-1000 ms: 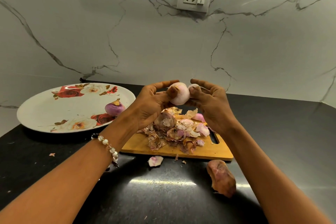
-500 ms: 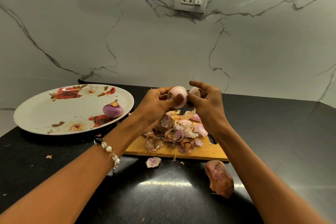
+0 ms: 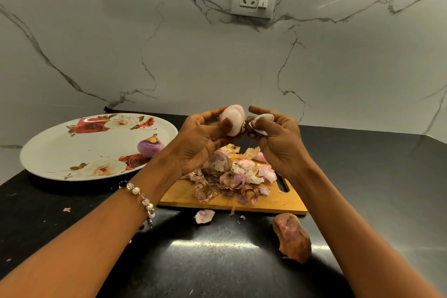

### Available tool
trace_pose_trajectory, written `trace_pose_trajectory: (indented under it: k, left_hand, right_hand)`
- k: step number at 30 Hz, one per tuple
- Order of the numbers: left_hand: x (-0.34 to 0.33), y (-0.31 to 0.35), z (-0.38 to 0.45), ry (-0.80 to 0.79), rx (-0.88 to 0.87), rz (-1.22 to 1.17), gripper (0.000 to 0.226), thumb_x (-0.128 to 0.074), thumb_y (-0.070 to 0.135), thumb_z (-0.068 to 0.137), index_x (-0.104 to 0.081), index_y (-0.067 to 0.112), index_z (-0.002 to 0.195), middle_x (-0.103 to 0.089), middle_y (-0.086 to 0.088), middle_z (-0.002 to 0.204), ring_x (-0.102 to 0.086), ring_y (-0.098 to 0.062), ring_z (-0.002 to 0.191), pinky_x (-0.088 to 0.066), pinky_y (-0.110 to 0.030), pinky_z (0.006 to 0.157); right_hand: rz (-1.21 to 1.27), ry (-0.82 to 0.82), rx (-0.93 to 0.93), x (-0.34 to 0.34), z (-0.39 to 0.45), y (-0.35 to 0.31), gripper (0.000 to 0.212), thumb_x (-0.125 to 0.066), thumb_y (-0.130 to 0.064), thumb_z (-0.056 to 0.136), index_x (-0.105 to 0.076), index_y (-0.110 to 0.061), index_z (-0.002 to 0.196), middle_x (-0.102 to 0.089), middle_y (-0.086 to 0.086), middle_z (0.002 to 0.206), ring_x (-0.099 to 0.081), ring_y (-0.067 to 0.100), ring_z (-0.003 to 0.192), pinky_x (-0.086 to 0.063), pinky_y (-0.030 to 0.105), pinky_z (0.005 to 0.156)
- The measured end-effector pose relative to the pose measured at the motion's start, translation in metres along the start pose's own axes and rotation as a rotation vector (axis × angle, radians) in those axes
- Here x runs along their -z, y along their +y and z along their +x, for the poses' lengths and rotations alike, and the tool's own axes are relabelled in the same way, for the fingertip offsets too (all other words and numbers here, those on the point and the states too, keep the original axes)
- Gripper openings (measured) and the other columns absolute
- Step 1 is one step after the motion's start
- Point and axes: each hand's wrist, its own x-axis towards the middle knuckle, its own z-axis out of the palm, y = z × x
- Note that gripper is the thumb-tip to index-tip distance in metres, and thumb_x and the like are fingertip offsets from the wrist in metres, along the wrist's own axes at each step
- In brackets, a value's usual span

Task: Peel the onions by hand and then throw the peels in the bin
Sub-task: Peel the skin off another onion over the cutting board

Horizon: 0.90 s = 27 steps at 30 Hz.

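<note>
Gripping the onion (image 3: 232, 119), left hand (image 3: 200, 143); right hand (image 3: 278, 140) pinches its peel (image 3: 262, 120).

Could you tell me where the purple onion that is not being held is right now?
The purple onion sits on the floral plate, at its right edge, left of the cutting board.

You get dim, warm light; a bright glare streak sits on the black counter (image 3: 212, 244) at lower centre. Your forearms cast shadows there. Wide-angle bending curves the frame edges, and the marble wall (image 3: 217, 60) looks slightly soft.
</note>
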Motion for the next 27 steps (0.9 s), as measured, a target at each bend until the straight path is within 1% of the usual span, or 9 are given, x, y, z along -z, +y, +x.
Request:
trace_pose_trajectory:
  k: [3,6,8,11,13,15,18,22,27]
  left_hand:
    - [0.006,0.002,0.002,0.021,-0.015,0.045,0.035,-0.059,-0.001,0.084,-0.057,0.006,0.118,-0.060,-0.015,0.123,-0.064,-0.032,0.106,-0.057,-0.040,0.084]
    - [0.009,0.002,0.002,0.040,-0.066,0.345,0.052,-0.072,0.003,0.071,-0.061,0.015,0.120,-0.063,-0.007,0.122,-0.062,-0.027,0.111,-0.054,-0.045,0.089]
    - [0.008,0.001,0.000,0.062,-0.105,0.516,0.057,-0.076,0.000,0.070,-0.062,0.020,0.121,-0.063,0.000,0.121,-0.060,-0.022,0.111,-0.055,-0.042,0.089]
    - [0.005,-0.001,-0.001,0.072,-0.168,0.665,0.067,-0.080,-0.003,0.068,-0.058,0.021,0.126,-0.061,0.006,0.119,-0.058,-0.016,0.109,-0.055,-0.033,0.087]
    - [0.004,-0.001,-0.001,0.063,-0.207,0.733,0.072,-0.081,-0.003,0.067,-0.055,0.020,0.130,-0.060,0.009,0.117,-0.056,-0.013,0.109,-0.053,-0.025,0.083]
    - [0.003,0.000,-0.001,0.049,-0.232,0.771,0.076,-0.081,-0.004,0.066,-0.053,0.019,0.133,-0.060,0.009,0.118,-0.056,-0.013,0.108,-0.053,-0.021,0.080]
    - [0.004,-0.001,-0.001,0.016,-0.251,0.801,0.077,-0.080,-0.003,0.067,-0.051,0.019,0.135,-0.060,0.003,0.126,-0.058,-0.016,0.110,-0.054,-0.022,0.083]
    - [0.004,-0.002,-0.002,-0.015,-0.278,0.845,0.071,-0.082,0.005,0.069,-0.054,0.016,0.133,-0.063,0.000,0.121,-0.061,-0.015,0.106,-0.053,-0.019,0.085]
    - [0.006,0.000,-0.002,-0.003,-0.272,0.838,0.066,-0.084,0.013,0.067,-0.059,0.014,0.128,-0.066,-0.002,0.117,-0.064,-0.015,0.104,-0.056,-0.030,0.087]
  right_hand:
    - [-0.131,0.020,0.041,0.005,0.000,-0.002,0.027,-0.050,0.009,0.091,-0.068,-0.003,0.106,-0.064,0.012,0.089,-0.060,0.021,0.079,-0.053,0.022,0.063]
    - [-0.567,0.016,0.198,0.012,0.004,-0.001,0.022,-0.052,-0.001,0.095,-0.068,-0.006,0.109,-0.068,0.009,0.098,-0.065,0.019,0.090,-0.055,0.021,0.071]
    - [-0.719,-0.019,0.247,0.013,0.006,0.000,0.020,-0.057,-0.006,0.095,-0.069,-0.005,0.111,-0.070,0.009,0.104,-0.067,0.020,0.096,-0.056,0.025,0.081]
    - [-0.701,-0.069,0.277,0.013,0.006,-0.002,0.025,-0.064,-0.009,0.092,-0.067,-0.003,0.116,-0.070,0.010,0.109,-0.068,0.018,0.100,-0.056,0.026,0.087]
    - [-0.645,-0.146,0.283,0.013,0.005,-0.005,0.032,-0.068,-0.010,0.088,-0.065,-0.001,0.118,-0.070,0.010,0.109,-0.069,0.016,0.098,-0.056,0.026,0.086]
    - [-0.702,-0.222,0.340,0.012,0.003,-0.007,0.036,-0.072,-0.010,0.084,-0.065,-0.002,0.118,-0.070,0.006,0.106,-0.070,0.015,0.095,-0.057,0.024,0.082]
    - [-0.888,-0.260,0.504,0.010,0.002,-0.004,0.036,-0.076,-0.009,0.080,-0.067,-0.004,0.115,-0.069,0.000,0.101,-0.068,0.009,0.089,-0.055,0.016,0.079]
    - [-1.001,-0.244,0.622,0.012,0.002,-0.001,0.034,-0.075,-0.007,0.082,-0.068,-0.001,0.115,-0.071,0.008,0.103,-0.068,0.013,0.088,-0.054,0.013,0.079]
    - [-1.068,-0.263,0.670,0.012,0.001,-0.002,0.035,-0.075,-0.006,0.082,-0.067,0.002,0.115,-0.073,0.014,0.104,-0.065,0.009,0.087,-0.049,0.005,0.079]
